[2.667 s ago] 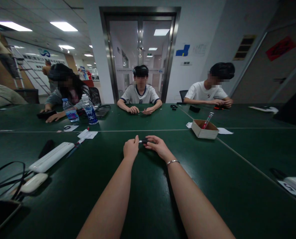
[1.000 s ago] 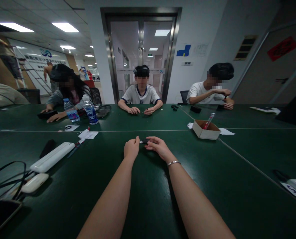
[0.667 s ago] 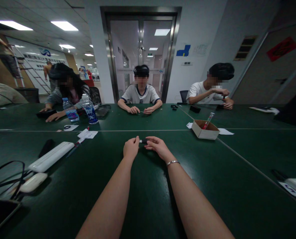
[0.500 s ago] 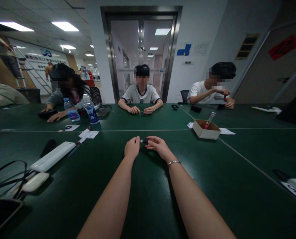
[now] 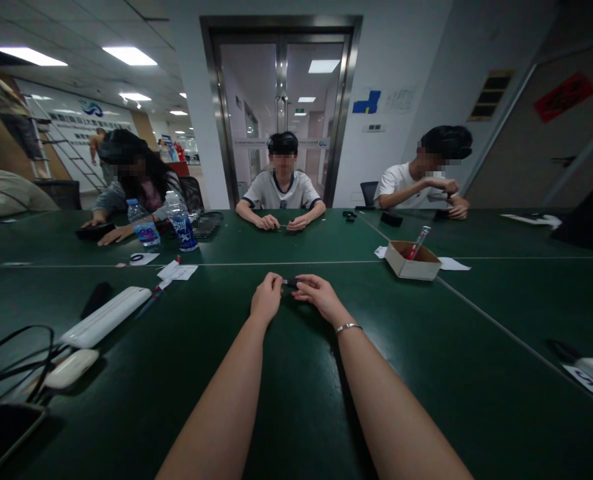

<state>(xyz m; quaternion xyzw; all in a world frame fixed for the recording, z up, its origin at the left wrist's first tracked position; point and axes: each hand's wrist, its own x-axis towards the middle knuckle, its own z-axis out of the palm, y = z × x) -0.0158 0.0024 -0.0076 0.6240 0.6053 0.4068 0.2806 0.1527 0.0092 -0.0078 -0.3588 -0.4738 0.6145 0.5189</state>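
Box: open cardboard box (image 5: 409, 269), red-tipped tube (image 5: 417, 242) leaning inside.
Hands: left hand (image 5: 266, 298) and right hand (image 5: 316, 293) pinch small dark object (image 5: 290, 283).
Change: left hand now closer in.

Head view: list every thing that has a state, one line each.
left hand, closed on one end of the small black object
right hand, pinching its other end
small black object, held between both hands
cardboard box, open on top
red pen, leaning inside the box
water bottles, upright
glass doors, shut
phone, screen dark
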